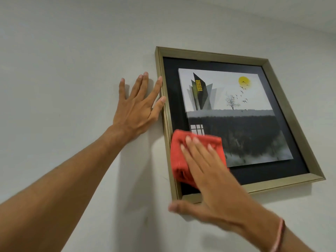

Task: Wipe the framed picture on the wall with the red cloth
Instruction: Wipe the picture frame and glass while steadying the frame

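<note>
Nearest the camera, the right hand (209, 180) lay flat, its fingers spread apart and pressing the red cloth (183, 157) against the lower left corner of the framed picture (236, 113); nothing was clamped, the palm alone pinning the fabric. A thin cord bracelet (279, 235) circled that wrist. The cloth, folded and soft, looked light and likely to bunch or slide under the palm unless pressed evenly. Farther up, the left hand (138, 108) rested open on the white wall (72, 70), fingers splayed, its thumb and forefinger touching the frame's left rail as if to steady it. The picture hung tilted in view, its gold frame (212, 55) rigid but probably free to swing on its hanger, and its dark glazing looked smooth and breakable, so gentle pressure seemed wise. Open surface remained above and to the right of the cloth, bounded by the frame's raised inner lip; bare wall lay all around.
</note>
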`<state>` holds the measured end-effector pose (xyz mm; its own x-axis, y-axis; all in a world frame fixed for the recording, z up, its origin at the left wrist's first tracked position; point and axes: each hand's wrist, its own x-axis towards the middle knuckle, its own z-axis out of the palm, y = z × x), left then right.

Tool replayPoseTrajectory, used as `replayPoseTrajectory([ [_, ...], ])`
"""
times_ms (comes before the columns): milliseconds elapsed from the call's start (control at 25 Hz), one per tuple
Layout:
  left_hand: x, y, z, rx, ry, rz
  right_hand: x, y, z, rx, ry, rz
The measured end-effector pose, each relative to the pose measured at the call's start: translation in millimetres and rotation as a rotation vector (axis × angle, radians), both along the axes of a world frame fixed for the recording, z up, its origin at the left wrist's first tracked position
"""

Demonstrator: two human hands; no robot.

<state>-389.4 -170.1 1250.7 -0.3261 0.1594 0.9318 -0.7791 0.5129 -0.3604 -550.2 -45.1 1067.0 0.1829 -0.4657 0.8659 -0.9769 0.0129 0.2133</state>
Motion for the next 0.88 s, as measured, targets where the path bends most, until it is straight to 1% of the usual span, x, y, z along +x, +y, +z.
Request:
replayPoseTrajectory([
  [80, 1.3, -0.3, 4.0, -0.001, 0.008, 0.012, -1.0, 0.2, -18.1, 0.035, -0.022, -0.029],
  [200, 5.8, 1.6, 20.4, 0.004, 0.005, 0.048, 1.2, -3.4, -15.3, 0.029, -0.033, -0.065],
  [360, 6.5, -0.1, 28.8, -0.033, 0.000, 0.086, 1.0, -13.6, -7.7, -0.035, -0.052, 0.000],
  [440, 5.5, -1.8, 27.1, -0.030, 0.007, 0.073, -3.1, -19.4, 18.4, -0.065, -0.051, 0.016],
  [600, 5.0, -0.2, 30.4, -0.010, 0.016, 0.078, 0.2, -20.0, 120.3, -0.067, -0.053, -0.007],
  [680, 4.2, -0.1, 31.8, -0.010, 0.018, 0.099, 3.8, -19.5, 144.5, -0.050, -0.072, -0.012],
  [760, 5.2, 0.1, 31.4, -0.012, 0.020, 0.088, 5.5, -21.0, 135.6, -0.055, -0.081, -0.001],
  [880, 5.3, 0.3, 28.6, -0.008, 0.015, 0.052, 8.2, -18.7, 83.4, -0.084, -0.081, -0.010],
])
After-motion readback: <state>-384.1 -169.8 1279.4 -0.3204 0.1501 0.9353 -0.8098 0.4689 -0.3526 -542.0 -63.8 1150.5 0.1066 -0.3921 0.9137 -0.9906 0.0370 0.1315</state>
